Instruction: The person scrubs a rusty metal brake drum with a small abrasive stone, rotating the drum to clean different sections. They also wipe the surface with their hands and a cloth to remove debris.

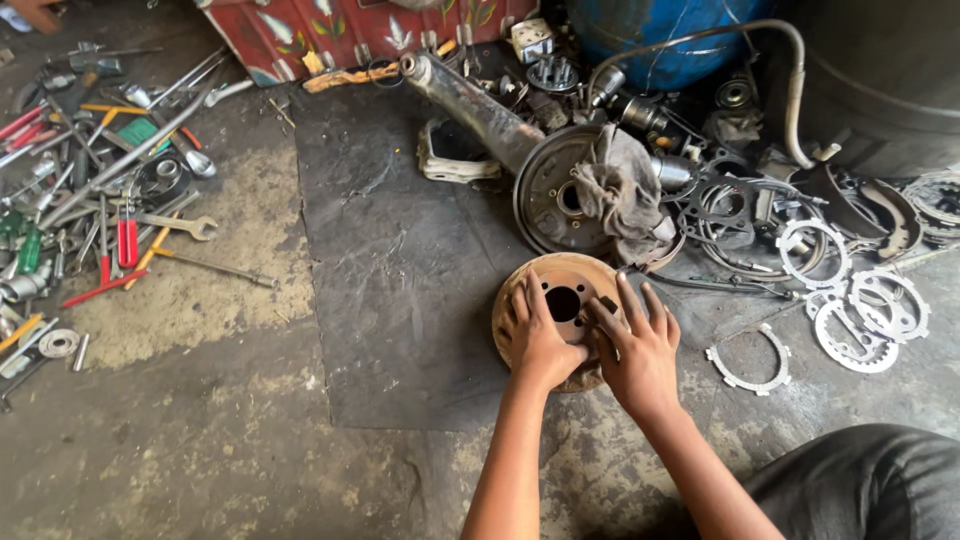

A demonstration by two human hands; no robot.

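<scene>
Below, on a dark rubber mat (pixel 400 290) spread over a stained concrete floor (pixel 180 430), a rusty round brake drum (pixel 560 275) with a central hole is seen lying flat, near the mat's right edge. Both bare hands are laid on it. The left hand (pixel 535 340) is pressed flat on the drum's left side, fingers spread and closing on nothing. The right hand (pixel 638 350) is placed on the drum's right side, fingers fanned wide, the index finger reaching toward a small dark part (pixel 606 303) beside the central hole; whether that part is pinched cannot be told.

Just behind the drum, a grey brake backing plate (pixel 550 195) is seen on the end of a long greasy axle tube (pixel 470 100), with a dirty grey rag (pixel 620 190) draped over it. To the right, flat metal rings and gaskets (pixel 860 310) are scattered on the floor, one toothed ring (pixel 750 360) lying apart, near the right hand. At far left, a heap of hand tools (pixel 90 190) is spread out: spanners, screwdrivers and red-handled pliers (pixel 127 240). A blue drum (pixel 670 35) is seen at the top.
</scene>
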